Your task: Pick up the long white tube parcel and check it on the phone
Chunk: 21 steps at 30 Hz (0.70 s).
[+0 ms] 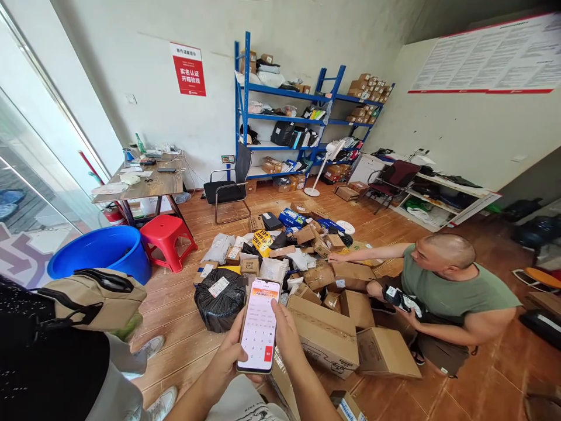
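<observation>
The left hand [230, 348] grips a phone [259, 324] along its left edge, thumb over the lower left of the lit keypad screen. Far to its left stands a person in black [56, 356] with a tan bag [100, 301]; beyond them are a blue tub [99, 254], a red stool [164, 231] and a wooden table [164, 184]. Just past the left hand sits a round parcel in black plastic [219, 310], its white label facing up. Ahead of both hands spreads a heap of boxes and bags, a yellow bag [262, 241] among them, with blue shelves [286, 90] well behind. The right hand [287, 333] is at the phone's right edge, one digit at the upper right of the screen; its other fingers are hidden, so I cannot tell whether it grips. Near its right lies a large cardboard box [324, 333]. Farther right, a crouching person in a green top [460, 292] stretches one arm to the heap and holds a black item [401, 298] in the other hand.
</observation>
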Available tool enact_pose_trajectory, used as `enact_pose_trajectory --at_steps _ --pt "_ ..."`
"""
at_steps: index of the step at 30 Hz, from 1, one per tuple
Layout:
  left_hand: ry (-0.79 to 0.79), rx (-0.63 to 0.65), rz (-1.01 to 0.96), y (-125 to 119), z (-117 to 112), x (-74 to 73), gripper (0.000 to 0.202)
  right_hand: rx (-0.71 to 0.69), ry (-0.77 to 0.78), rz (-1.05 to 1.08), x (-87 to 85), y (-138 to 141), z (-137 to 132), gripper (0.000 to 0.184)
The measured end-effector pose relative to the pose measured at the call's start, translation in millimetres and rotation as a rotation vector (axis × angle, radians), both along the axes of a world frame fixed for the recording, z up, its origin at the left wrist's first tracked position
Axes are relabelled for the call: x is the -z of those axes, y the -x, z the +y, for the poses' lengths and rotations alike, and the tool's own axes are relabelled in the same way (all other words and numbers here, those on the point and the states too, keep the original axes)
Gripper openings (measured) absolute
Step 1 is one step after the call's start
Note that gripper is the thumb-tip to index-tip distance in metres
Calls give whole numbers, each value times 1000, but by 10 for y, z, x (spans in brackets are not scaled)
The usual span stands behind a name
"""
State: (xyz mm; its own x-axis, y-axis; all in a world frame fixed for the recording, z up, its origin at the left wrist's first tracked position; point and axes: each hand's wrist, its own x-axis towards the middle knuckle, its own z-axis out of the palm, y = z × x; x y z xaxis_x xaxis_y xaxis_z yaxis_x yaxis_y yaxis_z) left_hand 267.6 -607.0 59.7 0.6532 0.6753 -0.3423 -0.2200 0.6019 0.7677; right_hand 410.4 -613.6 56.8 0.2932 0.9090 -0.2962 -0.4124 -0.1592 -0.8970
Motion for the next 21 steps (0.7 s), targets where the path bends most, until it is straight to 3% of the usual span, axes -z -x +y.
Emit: enact_pose_trajectory --at_steps 7,11,17,21 --pt "-4 -15 -52 72 -35 41 111 77 -150 -106 126 113 -140 66" --pt "9 -33 -40 101 -31 49 111 144 -115 -29 204 190 -179 65" --pt "14 -33 -65 143 -24 60 108 74 -130 49 148 219 -147 67" --pt "13 -40 -78 156 -20 73 107 55 -149 -71 115 214 -115 65"
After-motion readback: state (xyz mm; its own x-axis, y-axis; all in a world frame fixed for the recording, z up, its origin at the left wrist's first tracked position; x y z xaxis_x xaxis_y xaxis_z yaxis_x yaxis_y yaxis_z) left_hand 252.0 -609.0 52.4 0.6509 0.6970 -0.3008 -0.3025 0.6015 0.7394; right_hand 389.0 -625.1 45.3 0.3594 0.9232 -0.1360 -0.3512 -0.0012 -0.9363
